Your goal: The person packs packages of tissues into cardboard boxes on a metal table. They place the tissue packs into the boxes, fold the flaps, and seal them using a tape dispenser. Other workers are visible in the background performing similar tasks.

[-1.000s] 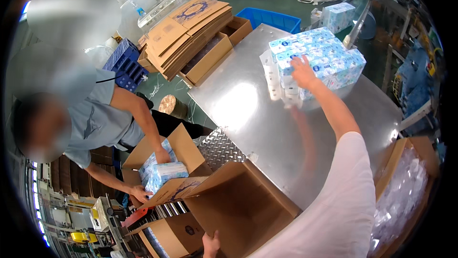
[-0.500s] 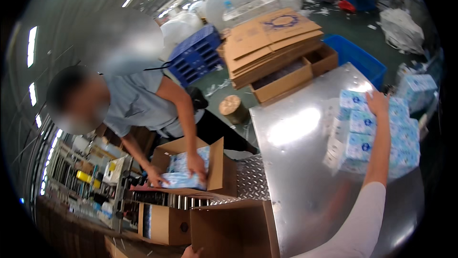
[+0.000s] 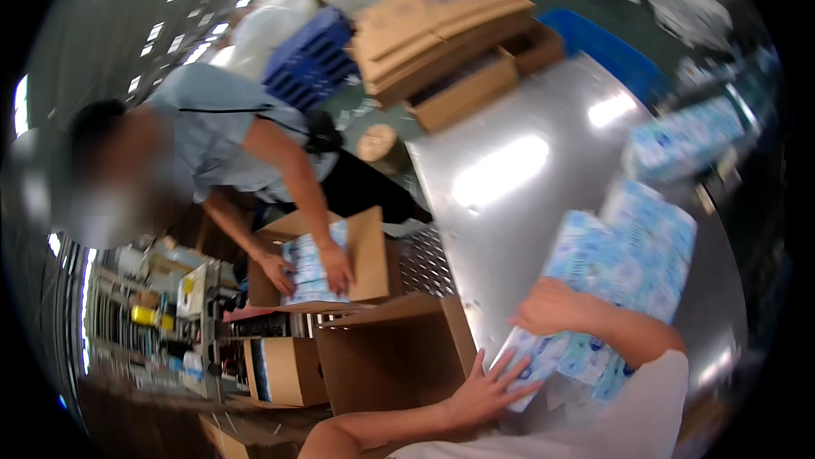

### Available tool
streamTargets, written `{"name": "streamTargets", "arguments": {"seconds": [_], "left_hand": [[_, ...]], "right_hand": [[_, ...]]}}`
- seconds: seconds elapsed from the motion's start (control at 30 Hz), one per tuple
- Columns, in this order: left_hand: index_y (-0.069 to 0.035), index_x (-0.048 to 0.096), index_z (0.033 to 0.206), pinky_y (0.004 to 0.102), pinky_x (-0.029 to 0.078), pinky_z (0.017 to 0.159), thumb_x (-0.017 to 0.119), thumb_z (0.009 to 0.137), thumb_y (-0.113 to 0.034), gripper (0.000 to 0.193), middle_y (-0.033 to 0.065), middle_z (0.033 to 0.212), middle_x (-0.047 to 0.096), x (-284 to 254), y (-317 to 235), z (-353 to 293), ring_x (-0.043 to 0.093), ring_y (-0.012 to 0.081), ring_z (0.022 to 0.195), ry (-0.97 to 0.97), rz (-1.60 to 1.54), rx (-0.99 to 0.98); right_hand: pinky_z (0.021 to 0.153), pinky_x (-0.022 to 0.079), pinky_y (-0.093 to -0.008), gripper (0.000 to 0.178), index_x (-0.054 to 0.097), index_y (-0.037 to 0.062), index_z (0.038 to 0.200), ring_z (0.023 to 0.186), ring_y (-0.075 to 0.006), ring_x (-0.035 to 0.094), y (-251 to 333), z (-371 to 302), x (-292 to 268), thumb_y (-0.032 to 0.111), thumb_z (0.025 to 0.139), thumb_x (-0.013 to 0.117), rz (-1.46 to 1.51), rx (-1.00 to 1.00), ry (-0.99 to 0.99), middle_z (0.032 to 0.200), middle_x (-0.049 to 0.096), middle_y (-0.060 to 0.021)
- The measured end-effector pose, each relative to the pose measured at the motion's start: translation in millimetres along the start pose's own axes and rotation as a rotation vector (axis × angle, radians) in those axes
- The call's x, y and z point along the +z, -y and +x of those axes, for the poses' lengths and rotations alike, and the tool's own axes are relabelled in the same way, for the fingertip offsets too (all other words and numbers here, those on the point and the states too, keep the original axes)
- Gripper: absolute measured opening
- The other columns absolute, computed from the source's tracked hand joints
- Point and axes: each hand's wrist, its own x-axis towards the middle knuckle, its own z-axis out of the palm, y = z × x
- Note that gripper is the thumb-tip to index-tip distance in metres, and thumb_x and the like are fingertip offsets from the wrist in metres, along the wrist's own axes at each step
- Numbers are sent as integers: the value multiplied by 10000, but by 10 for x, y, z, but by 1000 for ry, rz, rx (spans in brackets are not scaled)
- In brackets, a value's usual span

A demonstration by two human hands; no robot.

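A cluster of blue-and-white patterned packs, which look like tissue packs, lies on the metal table close to my body. My right hand reaches across them from the right, its fingers curled over the packs' left edge. Spread wide, the fingers of my left hand touch the pack at the near left end. Left of the table, beside my left hand, stands an open cardboard carton; the part of its inside that shows is bare brown card. My right forearm covers part of the packs.
Across from me a person in a grey-blue shirt has both hands in another carton holding similar packs. Flattened cartons are stacked beyond the metal table, near a blue bin. Another pack bundle sits past the table's right edge.
The packs have come across the table toward me with my right hand. My left hand has moved from the open carton to the packs. The view has shifted, and the other person leans lower.
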Motion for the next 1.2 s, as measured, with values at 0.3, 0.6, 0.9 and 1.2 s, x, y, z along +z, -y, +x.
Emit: {"name": "streamTargets", "arguments": {"seconds": [0.3,0.6,0.9,1.2], "left_hand": [[-100,146,1442,476,266,1039,715,747,-358,935,225,1452,144,258,503,742,195,377,1321,-373,-1022,-181],[-80,3,1459,396,251,1068,679,814,-277,955,182,1466,177,174,751,1008,246,291,1331,-208,-1834,-297],[21,-179,1398,412,88,1107,832,587,-212,1317,247,1471,50,-1184,240,-1533,132,328,1371,-422,-933,-311],[-24,139,1414,373,377,990,787,694,-78,969,128,1312,413,423,510,-3416,419,241,1204,-561,-1443,-895]], "right_hand": [[947,404,-331,511,533,11,1224,1128,-219,506,-432,-2215,1002,431,953,425,1932,527,-1264,1245,548,-105],[925,406,-317,502,478,-7,1274,1075,-219,538,-653,-1734,1883,386,974,389,1797,814,-1207,1208,560,-113],[936,395,-307,495,456,-12,1291,1087,-232,539,929,-405,1685,364,979,375,1924,314,-714,1218,553,-140],[947,384,-298,489,433,-16,1308,1099,-244,541,1833,463,1874,342,984,362,1190,354,-421,1229,546,-168]]}}
